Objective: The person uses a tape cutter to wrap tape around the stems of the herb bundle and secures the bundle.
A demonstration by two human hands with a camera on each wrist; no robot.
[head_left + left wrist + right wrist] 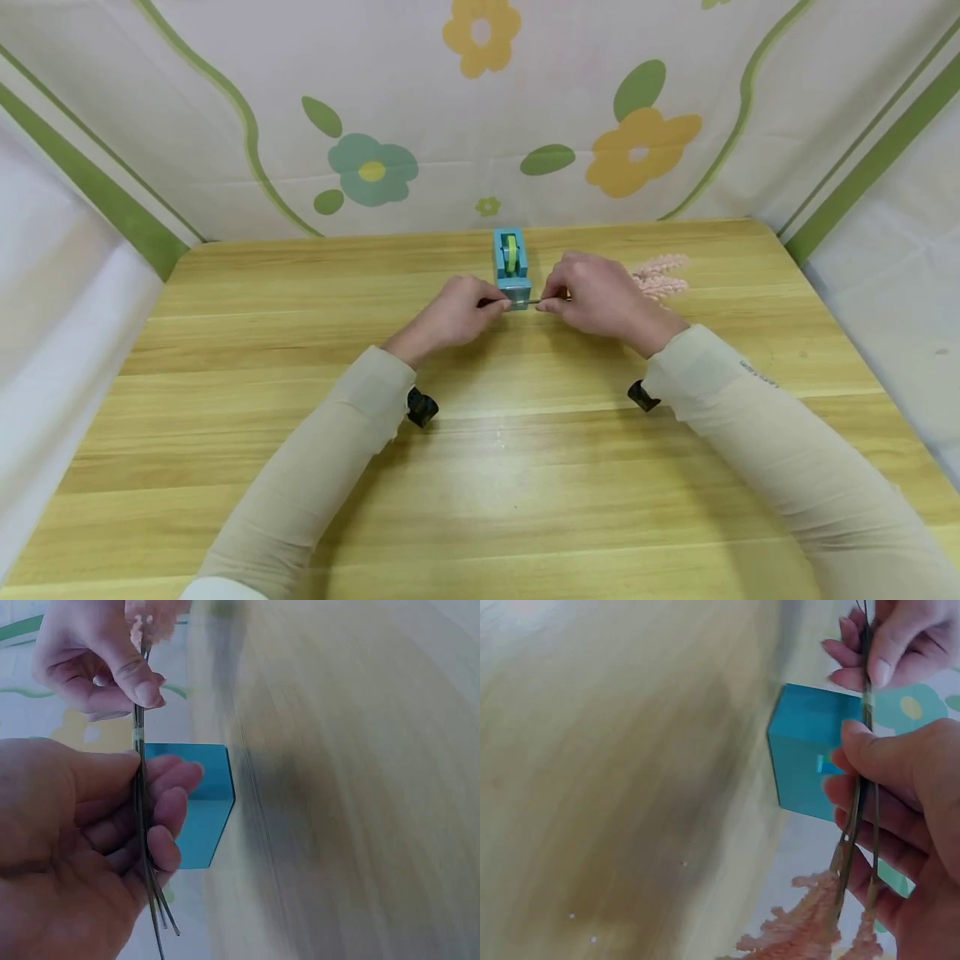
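A bundle of thin dark stems (142, 799) with fluffy pink flower heads (660, 279) runs across between both hands. My left hand (456, 312) pinches the bare stem ends between thumb and fingers. Closer to the flowers, my right hand (600, 298) grips the same stems. A short band of clear tape (137, 736) is around the stems in the gap between the hands. Just behind this gap stands a blue tape dispenser (514, 285) with a yellow-green roll (512, 252). In the head view the right hand covers part of the bundle.
The wooden table (480, 492) ends at a white cloth backdrop (450, 108) with printed flowers, close behind the dispenser. White cloth also hangs at both sides. Small black straps or mounts (422, 407) sit at the wrists.
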